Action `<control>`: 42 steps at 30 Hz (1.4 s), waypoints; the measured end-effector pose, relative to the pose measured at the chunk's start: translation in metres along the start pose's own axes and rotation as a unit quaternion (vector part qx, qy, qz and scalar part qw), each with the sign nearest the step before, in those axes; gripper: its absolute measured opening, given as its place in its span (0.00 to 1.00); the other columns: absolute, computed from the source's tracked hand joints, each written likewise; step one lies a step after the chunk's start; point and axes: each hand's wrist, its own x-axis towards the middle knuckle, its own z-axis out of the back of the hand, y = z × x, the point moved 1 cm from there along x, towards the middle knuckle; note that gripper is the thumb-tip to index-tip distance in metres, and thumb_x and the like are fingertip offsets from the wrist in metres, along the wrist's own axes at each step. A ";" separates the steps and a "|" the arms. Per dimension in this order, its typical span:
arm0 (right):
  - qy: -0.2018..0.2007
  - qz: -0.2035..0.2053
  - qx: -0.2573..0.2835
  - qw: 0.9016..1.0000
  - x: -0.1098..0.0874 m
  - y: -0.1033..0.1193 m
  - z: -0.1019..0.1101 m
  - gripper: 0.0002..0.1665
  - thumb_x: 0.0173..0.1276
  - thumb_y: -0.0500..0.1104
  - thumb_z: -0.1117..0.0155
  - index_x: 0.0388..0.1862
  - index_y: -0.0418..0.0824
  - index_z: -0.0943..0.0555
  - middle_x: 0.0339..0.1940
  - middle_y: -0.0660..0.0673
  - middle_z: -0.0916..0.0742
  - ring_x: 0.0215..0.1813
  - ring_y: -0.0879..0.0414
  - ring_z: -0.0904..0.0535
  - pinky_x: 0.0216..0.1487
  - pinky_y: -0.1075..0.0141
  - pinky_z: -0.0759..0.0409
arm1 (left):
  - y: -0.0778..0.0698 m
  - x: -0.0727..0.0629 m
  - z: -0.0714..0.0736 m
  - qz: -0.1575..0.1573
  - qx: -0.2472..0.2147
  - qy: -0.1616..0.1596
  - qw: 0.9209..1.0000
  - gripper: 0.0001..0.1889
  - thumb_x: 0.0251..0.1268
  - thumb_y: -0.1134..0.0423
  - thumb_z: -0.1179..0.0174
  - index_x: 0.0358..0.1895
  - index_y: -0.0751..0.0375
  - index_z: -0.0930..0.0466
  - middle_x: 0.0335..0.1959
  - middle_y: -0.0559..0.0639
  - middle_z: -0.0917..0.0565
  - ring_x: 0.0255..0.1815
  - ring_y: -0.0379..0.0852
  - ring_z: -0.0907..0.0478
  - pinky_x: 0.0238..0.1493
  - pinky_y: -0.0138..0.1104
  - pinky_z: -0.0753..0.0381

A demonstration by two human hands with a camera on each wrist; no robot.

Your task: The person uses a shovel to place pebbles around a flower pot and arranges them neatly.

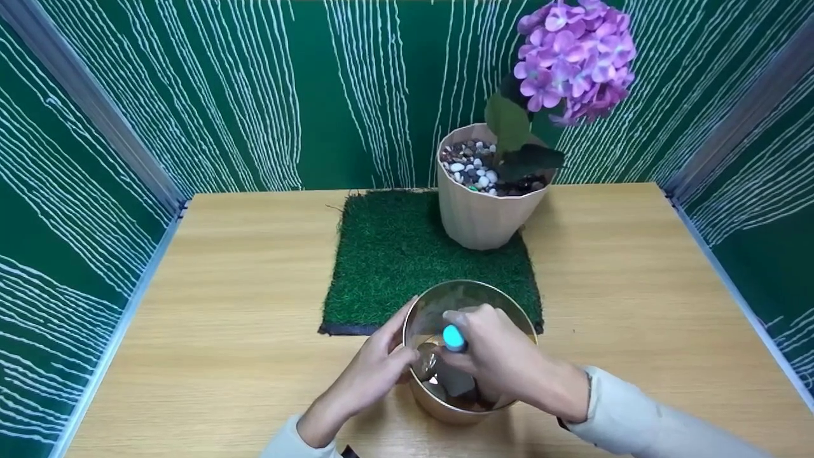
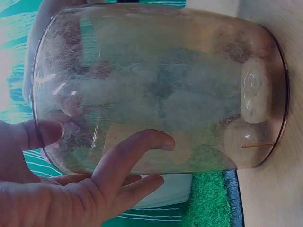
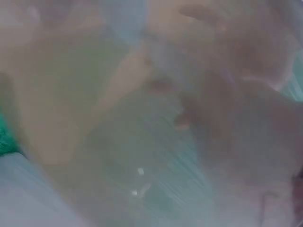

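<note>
From afar I see the left hand grip the glass vessel at left, seemingly steadying it while the right hand clasps a turquoise-ended handle.

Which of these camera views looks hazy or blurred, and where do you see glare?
Right wrist: hazy and low in contrast throughout, with small bright glints; left wrist: clearer, white glare streaking the tinted transparent vase; head: fairly sharp, the purple hydrangea well lit.
</note>
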 end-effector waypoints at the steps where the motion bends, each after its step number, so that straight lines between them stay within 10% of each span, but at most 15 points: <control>1: -0.001 0.001 0.002 1.000 -0.001 -0.002 0.000 0.10 0.59 0.34 0.21 0.30 0.41 0.17 0.24 0.54 0.16 0.32 0.59 0.16 0.35 0.61 0.12 | 0.000 0.000 0.000 -0.001 0.000 0.000 1.000 0.42 0.68 0.69 0.47 0.87 0.56 0.47 0.85 0.63 0.44 0.72 0.63 0.28 0.46 0.50 0.09; 11: -0.015 0.014 0.040 0.999 -0.002 -0.016 0.005 0.16 0.59 0.33 0.23 0.22 0.44 0.22 0.20 0.57 0.20 0.27 0.65 0.26 0.29 0.68 0.20 | 0.000 0.000 0.000 -0.009 -0.004 0.003 1.000 0.43 0.68 0.70 0.47 0.87 0.58 0.48 0.86 0.62 0.45 0.80 0.63 0.37 0.53 0.53 0.11; 17: 0.024 -0.050 0.086 0.995 -0.004 -0.026 0.013 0.11 0.65 0.36 0.23 0.27 0.45 0.17 0.23 0.58 0.15 0.31 0.65 0.20 0.35 0.69 0.16 | 0.001 0.002 0.001 -0.030 0.027 0.007 0.999 0.42 0.68 0.70 0.47 0.86 0.61 0.48 0.86 0.59 0.43 0.85 0.56 0.45 0.82 0.51 0.44; 42: 0.088 -0.096 0.143 0.981 -0.002 -0.030 0.009 0.09 0.68 0.38 0.25 0.27 0.42 0.15 0.25 0.53 0.15 0.27 0.65 0.23 0.26 0.73 0.21 | 0.000 0.000 0.001 -0.029 0.028 0.008 0.999 0.42 0.69 0.69 0.47 0.86 0.62 0.48 0.86 0.61 0.45 0.85 0.58 0.45 0.83 0.53 0.44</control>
